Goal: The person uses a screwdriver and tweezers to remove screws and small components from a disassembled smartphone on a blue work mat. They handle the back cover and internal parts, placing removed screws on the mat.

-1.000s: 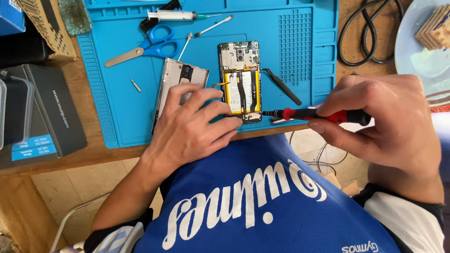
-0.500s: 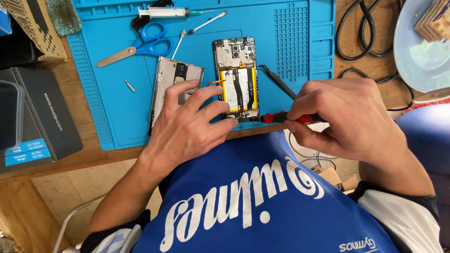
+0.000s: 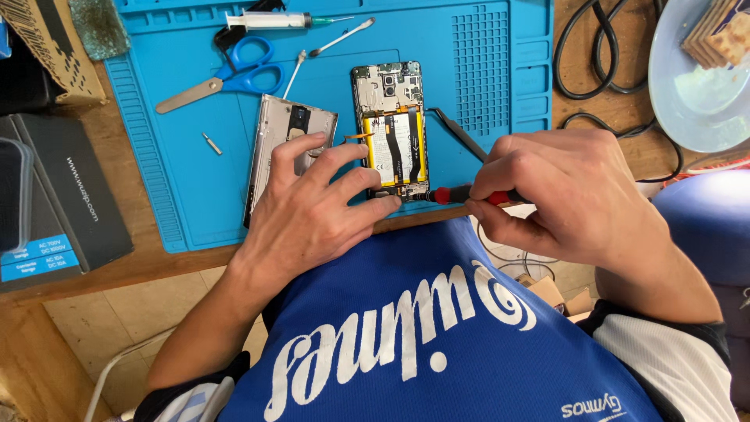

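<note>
Two hands at work over a blue mat on the bench. Right hand has its grip closed round a red-handled screwdriver, tip at the bottom edge of the opened phone. Left hand lies flat, grasping nothing, fingertips pressing the phone's lower end; its grey back cover lies partly beneath. Blue scissors lie beyond the left hand.

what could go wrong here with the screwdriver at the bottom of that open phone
The screwdriver tip works right beside the exposed yellow battery; a slip could gouge it. The left hand steadies the opened phone at the blue mat near edge, where a freed screw might roll off.
</note>
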